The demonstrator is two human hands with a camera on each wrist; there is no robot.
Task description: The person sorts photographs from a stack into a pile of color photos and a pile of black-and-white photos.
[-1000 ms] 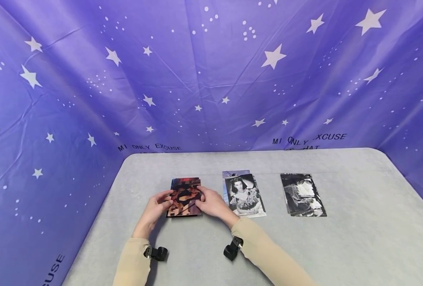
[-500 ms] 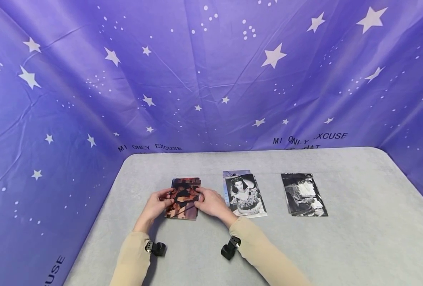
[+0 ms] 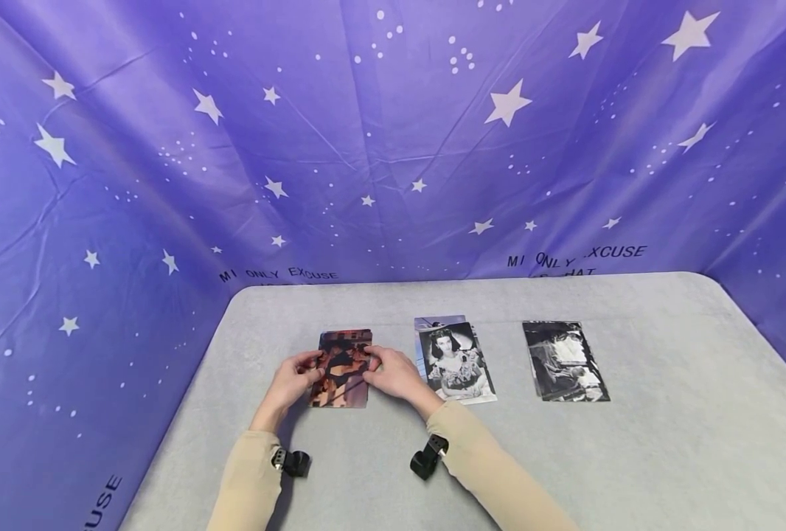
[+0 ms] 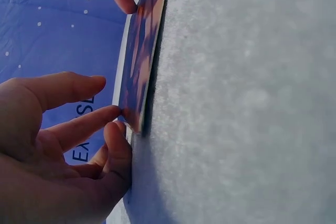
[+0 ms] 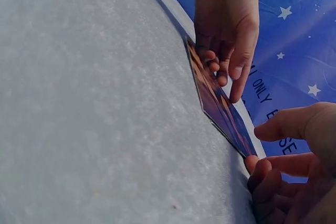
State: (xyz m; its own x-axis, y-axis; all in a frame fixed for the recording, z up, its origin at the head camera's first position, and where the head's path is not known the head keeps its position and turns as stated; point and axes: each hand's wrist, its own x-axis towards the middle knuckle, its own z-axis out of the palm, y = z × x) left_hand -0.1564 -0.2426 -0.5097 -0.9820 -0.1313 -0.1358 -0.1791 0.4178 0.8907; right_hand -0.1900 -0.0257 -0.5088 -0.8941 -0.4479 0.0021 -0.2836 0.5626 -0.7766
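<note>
Left hand (image 3: 292, 383) and right hand (image 3: 396, 375), fingers relaxed, touch the photo pile (image 3: 344, 370) between them; uneven pressure could skew it.

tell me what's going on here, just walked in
A person has a reddish picture between both hands at a table, the left hand at its left edge and the right hand at its right edge. To its right, a black-and-white portrait lies askew over a bluish picture. Farther right lies a dark picture. Neither hand holds those.
</note>
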